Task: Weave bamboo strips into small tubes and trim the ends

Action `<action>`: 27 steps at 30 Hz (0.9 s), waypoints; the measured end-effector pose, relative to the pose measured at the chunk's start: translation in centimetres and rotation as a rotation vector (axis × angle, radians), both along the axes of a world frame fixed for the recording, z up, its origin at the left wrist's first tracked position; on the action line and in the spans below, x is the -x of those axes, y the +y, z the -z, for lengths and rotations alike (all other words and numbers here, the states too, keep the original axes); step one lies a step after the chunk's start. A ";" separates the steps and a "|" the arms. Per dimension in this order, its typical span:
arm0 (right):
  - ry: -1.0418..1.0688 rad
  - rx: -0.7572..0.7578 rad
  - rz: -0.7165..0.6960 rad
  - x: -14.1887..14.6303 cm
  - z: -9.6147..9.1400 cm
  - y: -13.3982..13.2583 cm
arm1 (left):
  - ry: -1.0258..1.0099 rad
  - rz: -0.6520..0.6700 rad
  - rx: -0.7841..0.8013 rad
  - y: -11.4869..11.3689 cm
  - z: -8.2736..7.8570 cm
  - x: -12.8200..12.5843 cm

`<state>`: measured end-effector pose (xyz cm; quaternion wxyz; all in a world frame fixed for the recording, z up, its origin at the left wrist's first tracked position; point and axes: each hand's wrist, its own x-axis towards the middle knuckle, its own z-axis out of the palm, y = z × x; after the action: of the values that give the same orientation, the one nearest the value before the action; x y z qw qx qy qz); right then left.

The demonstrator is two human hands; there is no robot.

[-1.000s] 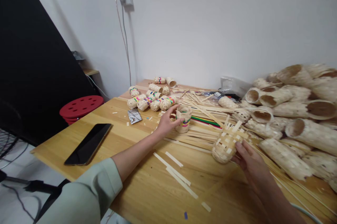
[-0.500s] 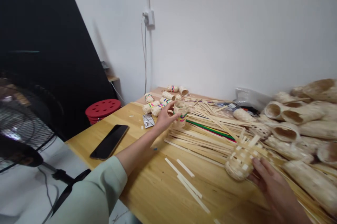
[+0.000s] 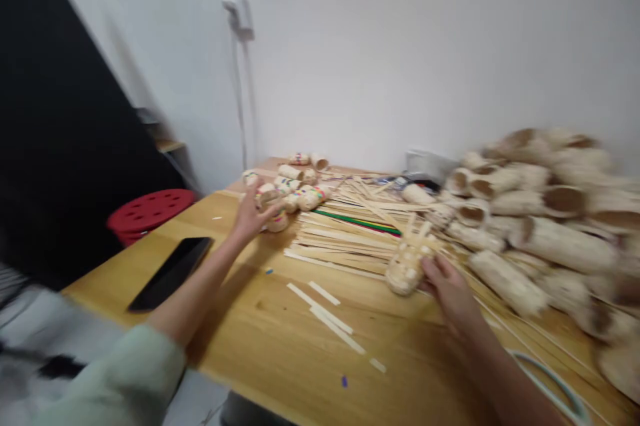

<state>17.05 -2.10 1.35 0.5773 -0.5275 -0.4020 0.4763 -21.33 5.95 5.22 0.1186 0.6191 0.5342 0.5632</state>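
Motion blur smears the whole view. The left hand [image 3: 253, 216] is blurred over a small woven bamboo piece [image 3: 275, 221], so whether its fingers [image 3: 260, 203] grip it cannot be told. The right hand [image 3: 447, 293] hides one side of the woven bamboo basket [image 3: 406, 269], whose weave is too smeared to follow, and the bottom edge cuts off the right forearm [image 3: 505, 379]. The pale sleeve [image 3: 110, 383] runs out of the lower-left corner. The right edge cuts off the heap of woven bamboo tubes [image 3: 545, 246]. A grey object [image 3: 425, 165] by the wall is too blurred to identify, and a purple speck [image 3: 344, 381] on the tabletop [image 3: 250, 319] is too small to tell.
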 end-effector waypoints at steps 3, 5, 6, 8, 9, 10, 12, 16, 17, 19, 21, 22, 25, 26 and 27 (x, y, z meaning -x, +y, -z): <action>-0.053 -0.074 0.001 0.5 -0.5 0.1 | 0.050 0.088 -0.133 -2.5 -2.7 -3.6; -0.125 -0.150 -0.026 0.6 -0.6 0.2 | 0.087 0.281 -0.097 -4.2 -3.6 -6.9; -0.165 -0.181 -0.035 0.6 -0.7 0.1 | 0.095 0.379 -0.055 -4.9 -3.7 -8.7; -0.226 -0.217 -0.056 0.7 -0.9 -0.3 | 0.068 0.578 0.038 -5.5 -3.2 -12.5; -0.251 -0.227 -0.061 0.7 -1.0 -0.6 | 0.028 0.656 0.093 -5.3 -2.6 -14.3; -0.275 -0.234 -0.060 0.7 -1.2 -0.9 | -0.033 0.715 0.156 -5.0 -2.0 -16.0; -0.335 -0.243 -0.050 0.8 -1.7 -1.3 | -0.187 0.803 0.273 -4.1 -1.0 -18.8; -0.460 -0.203 -0.020 0.7 -2.6 -1.8 | -0.428 1.007 0.449 -3.2 -0.1 -21.9; -0.491 -0.200 -0.009 0.7 -2.7 -1.8 | -0.469 1.055 0.464 -3.3 0.0 -22.3; -0.568 -0.219 0.021 0.7 -2.7 -1.9 | -0.532 1.095 0.475 -3.6 0.1 -22.5; -0.661 -0.255 0.053 0.7 -2.6 -1.9 | -0.571 1.072 0.482 -3.8 0.3 -22.5; -0.705 -0.274 0.065 0.7 -2.5 -1.9 | -0.582 1.058 0.488 -3.8 0.4 -22.4; -0.811 -0.327 0.093 0.6 -2.3 -1.9 | -0.607 1.056 0.499 -3.7 0.6 -22.3; -0.839 -0.341 0.101 0.5 -2.3 -1.8 | -0.615 1.067 0.500 -3.7 0.6 -22.3; -0.865 -0.355 0.109 0.4 -2.2 -1.8 | -0.622 1.081 0.501 -3.7 0.6 -22.3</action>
<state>16.60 -3.91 3.58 0.4621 -0.5911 -0.6526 0.1057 0.94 2.26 4.66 0.6724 0.5620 0.2047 0.4359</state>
